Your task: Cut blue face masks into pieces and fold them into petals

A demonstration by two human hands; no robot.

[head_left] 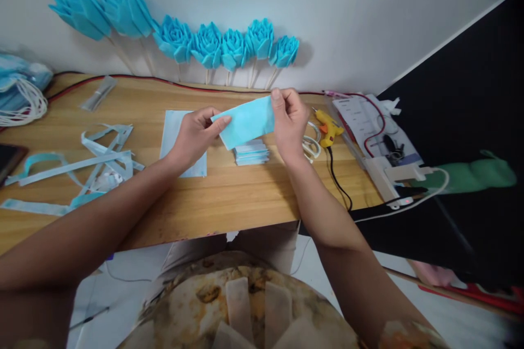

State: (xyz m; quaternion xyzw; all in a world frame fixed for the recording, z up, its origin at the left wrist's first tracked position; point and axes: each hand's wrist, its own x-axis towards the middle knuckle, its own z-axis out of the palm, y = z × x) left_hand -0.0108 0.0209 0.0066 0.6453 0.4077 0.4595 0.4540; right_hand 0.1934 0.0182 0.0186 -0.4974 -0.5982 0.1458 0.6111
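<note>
Between my two hands a light blue rectangle of thin fabric (248,121) is held up above the table, tilted with its right end higher. My left hand (199,133) pinches its left edge between thumb and fingers. Its right end is gripped by my right hand (290,120), thumb on top. Just below the piece lies a small stack of blue and white fabric pieces (251,154). A larger pale blue sheet (174,128) rests flat under my left hand, partly hidden by it.
Blue fabric flowers on sticks (208,43) lean at the wall. Cut strips (108,155) lie left. To the right are scissors (311,147), partly hidden, a yellow glue gun (327,126) with black cord, papers (370,120) and a power strip (382,180). White cord (24,103) sits far left.
</note>
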